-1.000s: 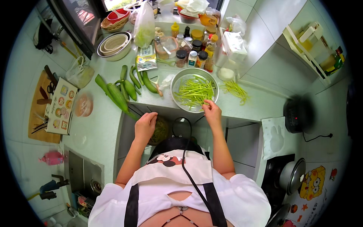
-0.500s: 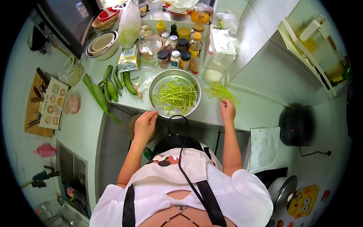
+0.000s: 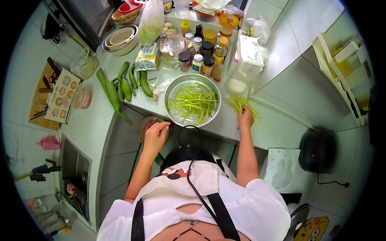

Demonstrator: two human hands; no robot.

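Note:
A round metal pan (image 3: pixel 167 107) at the front edge of the counter holds many cut thin green stems (image 3: pixel 194 103). To its right lies a loose bunch of longer green stems (image 3: pixel 241 103). My right hand (image 3: pixel 245 117) is over the near side of this bunch, its fingers curled down and closed on some stems; the fingertips are partly hidden. Just left of the pan's near rim is my left hand (image 3: pixel 156 135), held off the counter's edge. Its thumb and fingers are pinched together, and anything between them is too small to make out.
Zucchini-like green vegetables (image 3: pixel 109 92) and a peeler (image 3: pixel 153 89) lie left of the pan. Several jars and bottles (image 3: pixel 207 48) stand behind it. A clear container (image 3: pixel 236 85) sits by the bunch. Below my left hand is a bin (image 3: pixel 143 129). A black appliance (image 3: pixel 317 150) stands right.
My right hand has gone from the near edge of the bunch onto its stems, fingers now curled downward. My left hand stays pinched near the pan. The whole view has shifted slightly.

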